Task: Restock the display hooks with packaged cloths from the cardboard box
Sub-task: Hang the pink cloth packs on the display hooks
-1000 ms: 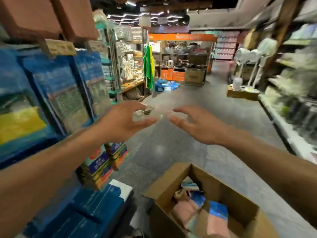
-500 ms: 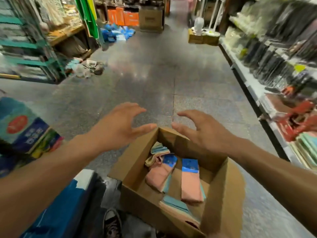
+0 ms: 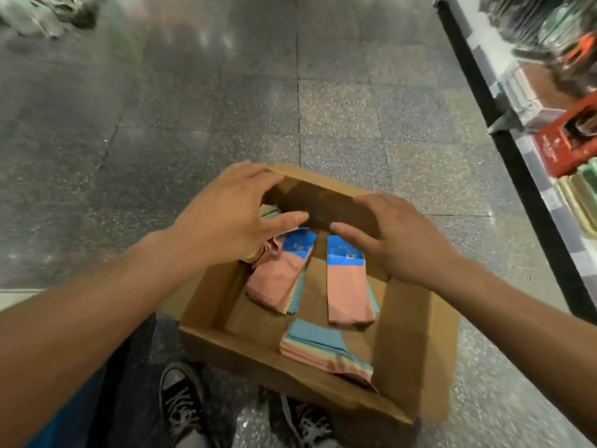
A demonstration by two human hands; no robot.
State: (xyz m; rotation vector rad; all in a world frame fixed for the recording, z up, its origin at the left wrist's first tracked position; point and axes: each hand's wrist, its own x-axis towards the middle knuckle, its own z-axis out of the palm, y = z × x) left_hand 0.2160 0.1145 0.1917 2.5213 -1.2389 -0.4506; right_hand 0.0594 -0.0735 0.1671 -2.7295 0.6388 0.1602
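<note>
An open cardboard box [image 3: 416, 321] stands on the floor in front of my feet. Inside lie packaged cloths: a pink pack with a blue header [image 3: 277, 279] on the left, a second pink pack with a blue header [image 3: 350, 286] on the right, and a pastel multicolour pack [image 3: 323, 349] nearest me. My left hand [image 3: 229, 218] hovers over the box's far left corner, fingers spread, holding nothing. My right hand [image 3: 397, 237] hovers over the far right part, fingers extended above the right pack, also holding nothing. The display hooks are out of view.
A shelf unit [image 3: 529, 156] with red and green packaged goods runs along the right edge. Speckled grey floor tiles [image 3: 226, 108] stretch ahead. My two dark sneakers [image 3: 184, 412] stand just behind the box's near wall.
My view has tilted down from the aisle to the box. Both hands have dropped from above the box rim to just over the cloth packs.
</note>
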